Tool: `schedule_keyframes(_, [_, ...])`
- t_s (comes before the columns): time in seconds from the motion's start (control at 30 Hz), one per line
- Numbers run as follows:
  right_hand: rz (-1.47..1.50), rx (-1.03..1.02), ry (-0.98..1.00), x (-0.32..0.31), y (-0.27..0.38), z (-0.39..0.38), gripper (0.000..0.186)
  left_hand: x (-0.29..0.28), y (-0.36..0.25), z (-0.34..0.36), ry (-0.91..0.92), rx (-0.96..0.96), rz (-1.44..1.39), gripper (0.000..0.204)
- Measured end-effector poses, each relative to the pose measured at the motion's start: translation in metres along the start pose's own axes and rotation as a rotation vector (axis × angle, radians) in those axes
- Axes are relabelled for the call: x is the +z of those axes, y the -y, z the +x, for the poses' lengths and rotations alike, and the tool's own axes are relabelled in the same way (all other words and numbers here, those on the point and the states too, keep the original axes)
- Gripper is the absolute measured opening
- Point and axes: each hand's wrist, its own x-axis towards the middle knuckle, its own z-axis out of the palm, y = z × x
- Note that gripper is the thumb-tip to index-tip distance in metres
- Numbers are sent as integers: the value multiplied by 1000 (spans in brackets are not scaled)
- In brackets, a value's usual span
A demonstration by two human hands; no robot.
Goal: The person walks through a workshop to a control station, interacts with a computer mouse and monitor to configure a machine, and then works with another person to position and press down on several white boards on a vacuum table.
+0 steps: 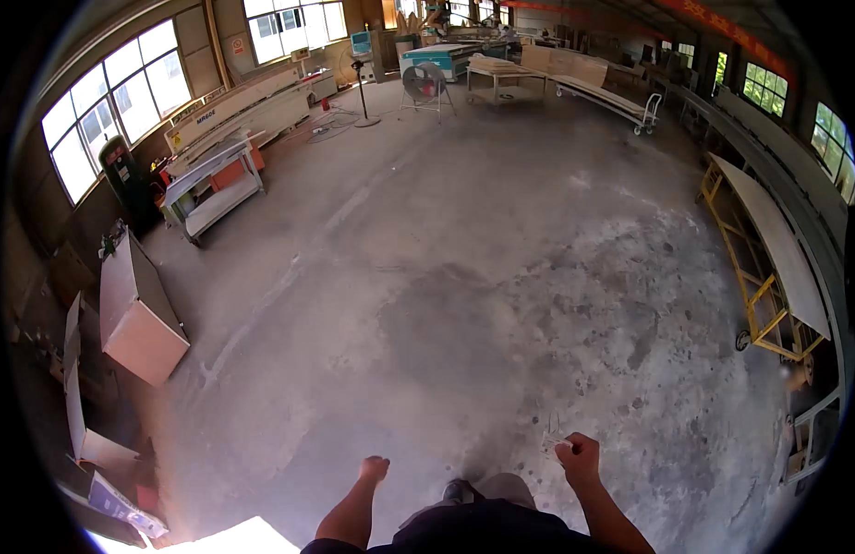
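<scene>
My left hand hangs over the concrete floor in a loose fist, and nothing shows sticking out of it. To the right, my right hand is closed, with the thumb side toward the middle. A small, thin, pale thing with fine strands shows at its fingers. It is too small and blurred against the speckled floor to name. Both forearms reach forward from my dark-clothed body, apart from each other. Below, between them, part of a shoe shows.
At left stand a large box-like panel piece, a grey trolley and a long machine. A yellow-framed cart stands right. Farther off are a drum fan, a board-laden table and a low white cart.
</scene>
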Motion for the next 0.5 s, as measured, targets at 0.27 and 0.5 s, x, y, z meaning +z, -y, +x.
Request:
schedule_keyframes(0.27, [505, 60, -186, 29, 47, 248, 17, -509, -209, 180, -718, 492, -977, 30])
schedule_keyframes(0.5, [594, -63, 84, 95, 149, 491, 17, -459, -176, 229, -268, 100, -1279, 31])
